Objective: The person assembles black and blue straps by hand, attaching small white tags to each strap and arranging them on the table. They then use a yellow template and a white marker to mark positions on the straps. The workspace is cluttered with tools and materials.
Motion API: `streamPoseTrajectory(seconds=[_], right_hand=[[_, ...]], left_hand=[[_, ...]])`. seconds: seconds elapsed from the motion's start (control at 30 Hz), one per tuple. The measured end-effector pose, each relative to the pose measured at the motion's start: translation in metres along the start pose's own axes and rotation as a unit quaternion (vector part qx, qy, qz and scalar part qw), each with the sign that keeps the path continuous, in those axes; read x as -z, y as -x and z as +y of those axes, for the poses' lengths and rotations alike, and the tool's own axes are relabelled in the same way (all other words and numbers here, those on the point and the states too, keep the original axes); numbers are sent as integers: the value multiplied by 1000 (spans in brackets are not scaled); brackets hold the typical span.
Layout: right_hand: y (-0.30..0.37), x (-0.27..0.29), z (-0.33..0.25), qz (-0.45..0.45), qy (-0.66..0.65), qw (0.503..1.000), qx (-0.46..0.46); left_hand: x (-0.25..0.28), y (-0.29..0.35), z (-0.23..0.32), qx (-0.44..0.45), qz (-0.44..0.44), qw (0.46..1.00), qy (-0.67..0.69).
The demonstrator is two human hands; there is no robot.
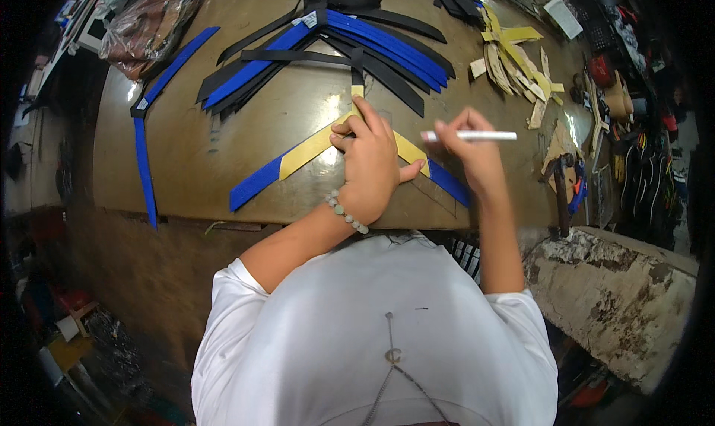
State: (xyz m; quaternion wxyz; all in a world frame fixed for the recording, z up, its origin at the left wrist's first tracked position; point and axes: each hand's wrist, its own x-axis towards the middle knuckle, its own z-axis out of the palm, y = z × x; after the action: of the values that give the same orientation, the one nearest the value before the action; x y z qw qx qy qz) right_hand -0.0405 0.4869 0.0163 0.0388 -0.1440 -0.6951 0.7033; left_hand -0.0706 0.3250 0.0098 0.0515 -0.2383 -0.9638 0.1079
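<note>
Your left hand (370, 154) grasped nothing; it pressed, fingers spread, on a flat yellow Y-shaped template (305, 154). That lay over a blue angled strap piece with a black stem (257, 183), toward the near edge of the brown, smooth-topped table (186, 165), around its middle. Your right hand (477, 147) pinched a slim white pen (488, 135) above the template's right arm; blur hid whether it touched.

You seemed to be at a marking step, using the template as guide. The next move, I judged, called for a steady left hand and the tip kept along the template's edge.

Beyond, toward the far edge, lay a pile of blue and black fabric straps (387, 42) with a small white label (310, 20); another blue strap (179, 65) stood near the left edge, also tagged (141, 104). Both labels were too small to read, and you could make out no brand.
</note>
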Motion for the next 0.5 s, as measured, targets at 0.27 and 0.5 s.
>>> streamPoseTrajectory(seconds=[0.27, 0.5], right_hand=[[-96, -76, 5, -104, 187, 966, 144], [-118, -73, 1, -169, 236, 944, 159]], left_hand=[[-1, 0, -4, 8, 4, 1000, 18], [0, -2, -6, -1, 4, 1000, 15]])
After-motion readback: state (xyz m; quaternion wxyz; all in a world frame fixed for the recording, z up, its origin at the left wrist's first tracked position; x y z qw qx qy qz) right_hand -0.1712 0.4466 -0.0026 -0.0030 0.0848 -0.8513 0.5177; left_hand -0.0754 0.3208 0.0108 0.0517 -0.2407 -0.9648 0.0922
